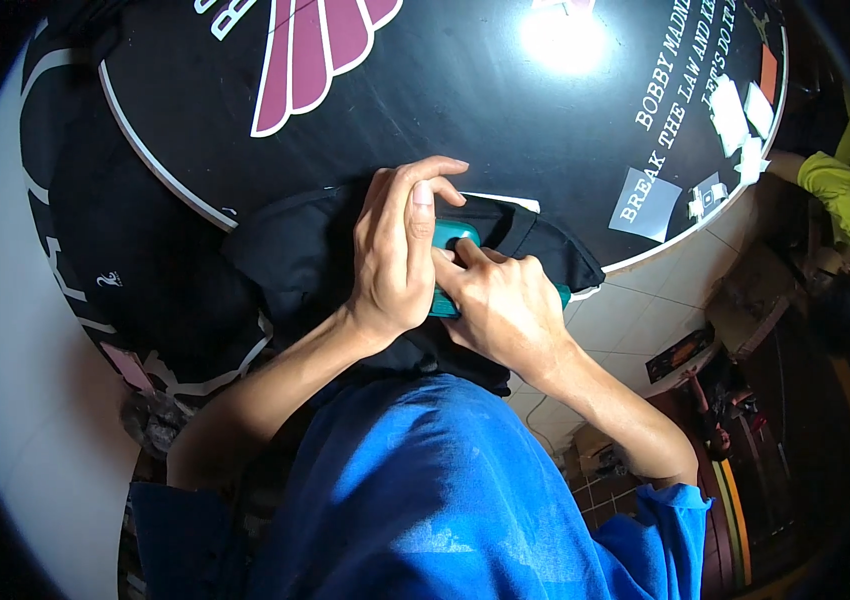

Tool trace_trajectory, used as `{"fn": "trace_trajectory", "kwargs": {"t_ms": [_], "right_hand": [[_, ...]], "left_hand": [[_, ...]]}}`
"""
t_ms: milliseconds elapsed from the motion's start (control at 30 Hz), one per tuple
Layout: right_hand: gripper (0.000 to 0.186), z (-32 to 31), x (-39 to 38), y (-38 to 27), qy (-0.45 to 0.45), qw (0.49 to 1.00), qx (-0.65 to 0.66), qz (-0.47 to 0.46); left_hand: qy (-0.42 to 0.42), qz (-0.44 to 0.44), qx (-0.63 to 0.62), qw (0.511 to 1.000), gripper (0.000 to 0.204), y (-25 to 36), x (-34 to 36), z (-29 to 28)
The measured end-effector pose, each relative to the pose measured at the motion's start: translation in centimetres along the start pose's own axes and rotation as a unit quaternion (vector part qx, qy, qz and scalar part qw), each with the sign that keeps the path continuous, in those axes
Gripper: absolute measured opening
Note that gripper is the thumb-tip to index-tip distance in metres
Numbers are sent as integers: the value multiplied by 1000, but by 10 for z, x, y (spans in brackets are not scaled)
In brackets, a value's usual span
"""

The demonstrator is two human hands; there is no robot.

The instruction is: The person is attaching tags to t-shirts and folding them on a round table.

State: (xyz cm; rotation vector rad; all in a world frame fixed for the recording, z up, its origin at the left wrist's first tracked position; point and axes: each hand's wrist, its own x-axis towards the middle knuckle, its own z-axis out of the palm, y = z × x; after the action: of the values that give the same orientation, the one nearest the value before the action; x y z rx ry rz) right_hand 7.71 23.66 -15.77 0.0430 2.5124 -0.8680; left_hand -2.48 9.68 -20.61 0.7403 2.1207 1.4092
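My right hand (510, 305) is closed around a teal plastic tool (455, 232) with a rounded body; its exact kind is hidden by my fingers. Part of it shows past the far side of that hand. My left hand (390, 260) stands on edge beside the tool, fingers stretched and slightly bent at the tips, palm toward the right hand. Whether the palm touches the tool I cannot tell. Both hands are over black cloth (295, 240), bunched at the near edge of the table and hanging toward my lap. A thin white edge shows beneath its far fold.
The black round tabletop (465, 120) has a white rim and printed graphics. A pale square sheet (642, 205), several white pieces (730, 115) and an orange card (768, 72) lie at the right. More black fabric (125, 220) is at the left. A person's yellow-green sleeve (840, 185) shows at far right.
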Motion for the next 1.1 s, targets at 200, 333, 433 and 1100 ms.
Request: {"fn": "trace_trajectory", "kwargs": {"t_ms": [200,333,433,1100], "right_hand": [[50,1,0,-1,1,1000,0,-2],[50,1,-1,0,0,1000,-1,-4],[49,0,0,0,0,1000,1,-4],[45,3,-2,2,15,1000,3,-7]], "left_hand": [[0,8,4,1000,47,-2,-1,0],[2,6,7,1000,47,0,-1,1],[-3,2,5,1000,47,0,-1,-1],[8,5,-5,1000,47,1,0,3]]}}
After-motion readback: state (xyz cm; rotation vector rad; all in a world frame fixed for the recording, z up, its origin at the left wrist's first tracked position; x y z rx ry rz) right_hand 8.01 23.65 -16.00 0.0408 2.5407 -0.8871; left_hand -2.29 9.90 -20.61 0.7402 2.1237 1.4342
